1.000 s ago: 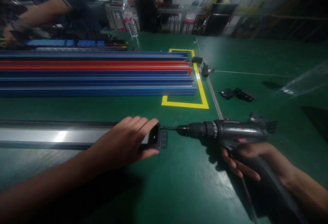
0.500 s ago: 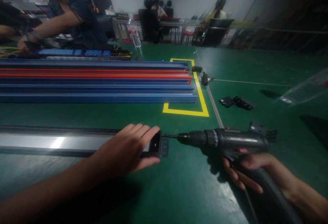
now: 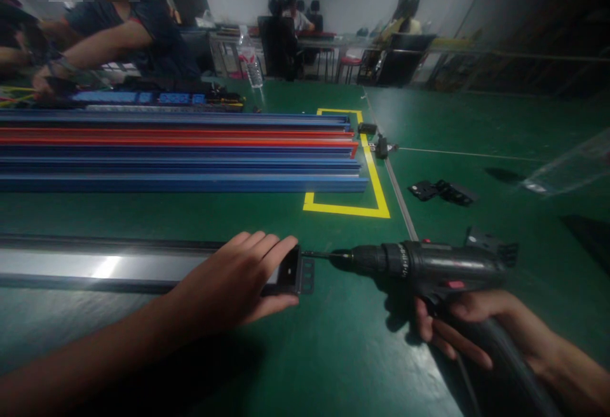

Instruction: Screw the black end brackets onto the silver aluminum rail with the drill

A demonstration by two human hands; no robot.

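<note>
My left hand (image 3: 243,277) is wrapped over the right end of a long metal channel (image 3: 114,267) with dark edges, near the front of the green table. A black end bracket (image 3: 307,276) with slots sticks out just beyond my fingers. My right hand (image 3: 476,321) grips a black power drill (image 3: 452,267) by its handle, pointing left. The drill's long thin bit (image 3: 328,255) reaches the upper part of the end bracket; whether it sits in a screw cannot be made out.
Blue rails (image 3: 190,184) and a red rail (image 3: 190,139) lie beyond the channel, ending near yellow tape (image 3: 347,211). Black brackets (image 3: 452,192) lie at the right. A bottle (image 3: 251,64) stands at the back. A person's arm (image 3: 105,45) reaches in at the upper left.
The drill and my right hand have shifted very slightly right. My left hand keeps its hold on the channel. A person standing in the background has moved a little.
</note>
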